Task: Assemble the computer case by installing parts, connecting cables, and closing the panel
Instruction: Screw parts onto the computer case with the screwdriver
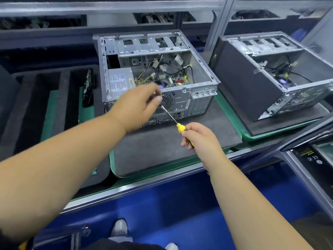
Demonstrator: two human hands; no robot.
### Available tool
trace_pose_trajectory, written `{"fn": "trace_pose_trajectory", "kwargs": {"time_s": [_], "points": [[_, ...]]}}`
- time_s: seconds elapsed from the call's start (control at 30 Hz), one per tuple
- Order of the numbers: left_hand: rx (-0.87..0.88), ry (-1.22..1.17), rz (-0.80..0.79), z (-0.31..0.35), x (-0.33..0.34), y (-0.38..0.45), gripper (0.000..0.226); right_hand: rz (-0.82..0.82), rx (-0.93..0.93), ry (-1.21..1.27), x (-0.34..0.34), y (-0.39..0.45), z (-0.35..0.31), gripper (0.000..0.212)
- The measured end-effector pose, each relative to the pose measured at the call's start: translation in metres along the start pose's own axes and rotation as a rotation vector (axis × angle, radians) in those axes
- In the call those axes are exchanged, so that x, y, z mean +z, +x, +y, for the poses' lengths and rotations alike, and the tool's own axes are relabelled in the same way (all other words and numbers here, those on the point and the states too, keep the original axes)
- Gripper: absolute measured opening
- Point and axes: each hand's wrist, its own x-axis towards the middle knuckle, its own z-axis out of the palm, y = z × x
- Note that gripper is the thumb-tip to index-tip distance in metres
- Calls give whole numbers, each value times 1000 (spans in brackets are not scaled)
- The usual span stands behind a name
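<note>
Right hand (199, 136) grips the yellow-handled screwdriver (177, 124) while left hand (138, 105) pinches its tip at the computer case (182, 98) rear edge, likely seating a screw to drive next.

Open-topped computer case (180, 91) reachable from above, cable tangle (162, 71) crowding inside (drive cage rearward), second case (266, 76) close right
</note>
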Motion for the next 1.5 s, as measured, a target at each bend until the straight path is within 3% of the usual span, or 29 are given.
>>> {"fn": "trace_pose_trajectory", "kwargs": {"time_s": [0.13, 0.3, 0.43, 0.53, 0.6, 0.77, 1.0, 1.07, 1.2, 1.3, 1.43, 1.5], "points": [[-317, -279, -74, 11, 20, -12, 10, -57, -5, -64, -3, 3, -2, 8], [-639, -593, 8, 6, 47, -16, 19, -73, 2, -184, -12, 10, 2, 9], [-803, -500, -20, -12, 78, -34, 15, -46, -14, -223, -22, 22, 2, 11], [-703, -190, -134, -23, 104, -53, 11, -54, -21, -94, -18, 32, -3, 8], [-602, -61, -120, -26, 115, -60, 11, -71, -55, -36, -12, 39, -8, 11], [-369, 132, -115, -32, 123, -55, 11, -17, -50, 10, 5, 48, -15, 12], [-194, 276, -177, -36, 114, -60, 24, 3, 16, 61, 17, 39, -9, 8], [-56, 286, -117, -28, 101, -55, 26, 25, 9, 72, 17, 36, -9, 7], [193, 248, 179, -4, 61, -24, 15, 83, -4, 84, 17, 27, -13, 9], [153, 207, 285, 7, 31, 15, 17, 150, -21, 51, 18, 19, -18, 13], [-58, 227, -31, 5, 15, 62, 33, 227, -4, 64, 20, 12, -25, 16], [-105, 177, -190, 0, 17, 76, 30, 259, 12, 66, 22, 10, -28, 16]]}}
